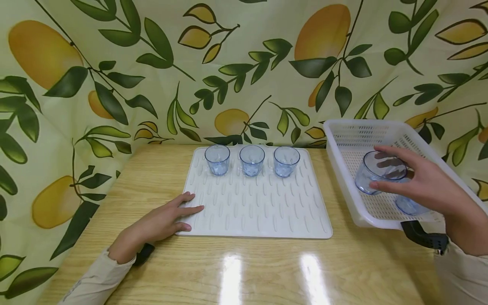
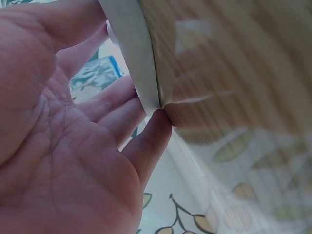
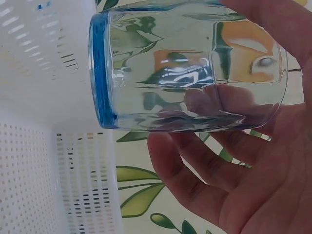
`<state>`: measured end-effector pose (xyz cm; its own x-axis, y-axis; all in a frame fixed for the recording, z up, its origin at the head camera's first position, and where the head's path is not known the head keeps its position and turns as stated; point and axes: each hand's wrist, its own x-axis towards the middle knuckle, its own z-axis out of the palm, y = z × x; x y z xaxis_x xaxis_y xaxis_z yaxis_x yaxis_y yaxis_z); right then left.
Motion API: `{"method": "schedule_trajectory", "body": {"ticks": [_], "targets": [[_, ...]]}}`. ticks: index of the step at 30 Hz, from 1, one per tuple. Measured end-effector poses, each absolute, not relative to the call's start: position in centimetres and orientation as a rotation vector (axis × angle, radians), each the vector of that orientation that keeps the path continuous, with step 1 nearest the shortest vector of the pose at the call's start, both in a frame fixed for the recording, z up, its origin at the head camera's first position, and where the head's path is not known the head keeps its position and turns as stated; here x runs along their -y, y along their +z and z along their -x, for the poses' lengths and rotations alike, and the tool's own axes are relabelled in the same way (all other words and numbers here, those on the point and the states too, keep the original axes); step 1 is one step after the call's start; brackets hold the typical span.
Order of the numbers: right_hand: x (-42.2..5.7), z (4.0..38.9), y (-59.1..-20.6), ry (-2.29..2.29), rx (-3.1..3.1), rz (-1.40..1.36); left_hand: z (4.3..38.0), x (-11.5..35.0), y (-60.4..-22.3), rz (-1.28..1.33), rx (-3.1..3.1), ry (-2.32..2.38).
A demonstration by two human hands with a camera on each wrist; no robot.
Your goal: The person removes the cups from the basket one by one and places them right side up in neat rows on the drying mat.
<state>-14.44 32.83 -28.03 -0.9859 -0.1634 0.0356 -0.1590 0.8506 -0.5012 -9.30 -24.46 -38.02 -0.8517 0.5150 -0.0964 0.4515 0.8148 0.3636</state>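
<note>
Clear glass, faintly blue, forms the held cup (image 1: 366,177): it has flat facets and, in the right wrist view, a deeper blue band at its left end. It hangs at the right of the head view, above the white perforated basket (image 1: 381,222), where another blue glass (image 1: 411,205) sits. Three similar cups (image 1: 251,161) stand in a row along the top of the ribbed white mat (image 1: 259,212), mid-frame.

The right hand (image 1: 431,182) reaches in from the right edge, its thumb and fingers parted to the cup's width and curved around it. The left hand (image 1: 162,218) lies at lower left, fingers spread and fairly straight, touching the mat's left edge and gripping no cup.

A strip of wooden tabletop (image 1: 267,271) separates mat and basket; more runs along the bottom of the frame. Behind, a leaf-printed cloth (image 1: 236,55) borders the mat's upper edge.
</note>
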Motion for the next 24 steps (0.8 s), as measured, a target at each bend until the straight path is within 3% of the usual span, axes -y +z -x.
{"method": "schedule_trajectory", "body": {"ticks": [24], "targets": [[-28.8, 12.9, -28.1, -1.028, -3.011, 0.535, 9.4, 24.3, -38.0, -0.726, -2.805, 0.436]]}}
